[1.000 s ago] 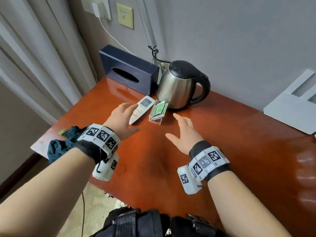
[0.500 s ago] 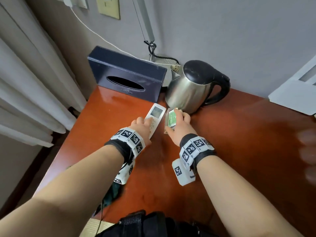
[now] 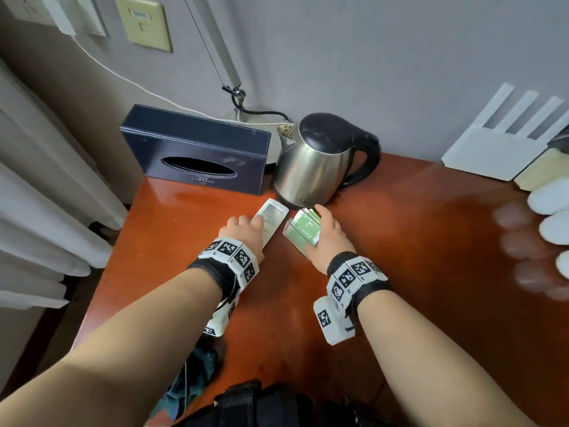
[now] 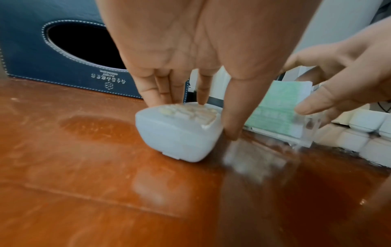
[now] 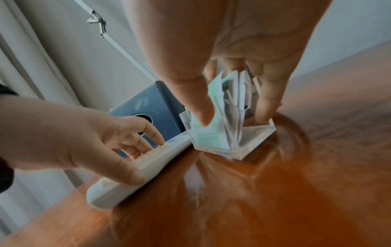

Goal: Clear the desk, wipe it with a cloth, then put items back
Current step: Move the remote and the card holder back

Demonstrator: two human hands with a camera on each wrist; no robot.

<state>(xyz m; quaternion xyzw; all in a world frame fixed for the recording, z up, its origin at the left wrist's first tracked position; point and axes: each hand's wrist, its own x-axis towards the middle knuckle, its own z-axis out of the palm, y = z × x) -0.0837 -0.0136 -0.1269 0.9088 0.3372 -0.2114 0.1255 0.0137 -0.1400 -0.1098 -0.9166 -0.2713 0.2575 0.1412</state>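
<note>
A white remote control (image 3: 274, 215) lies on the red-brown desk (image 3: 431, 272) in front of the kettle. My left hand (image 3: 243, 232) grips its near end, fingers over the buttons and thumb (image 4: 231, 127) against its right side. Just to the right stands a clear acrylic holder (image 3: 303, 231) with green and white packets. My right hand (image 3: 326, 238) holds it from above, thumb (image 5: 200, 115) on the front packet and fingers (image 5: 265, 110) behind it. The holder (image 5: 222, 133) looks tilted on the desk. A dark teal cloth (image 3: 197, 371) hangs at the desk's near edge, under my left forearm.
A dark blue tissue box (image 3: 197, 155) and a steel kettle (image 3: 317, 161) stand at the back against the wall, with a lamp pole (image 3: 221, 50) behind them. A white router (image 3: 498, 149) sits back right, white cups (image 3: 551, 198) at the right edge. Curtains hang on the left.
Both hands reached forward from mid-desk. The left hand closed round the remote and the right hand took hold of the packet holder, which now leans.
</note>
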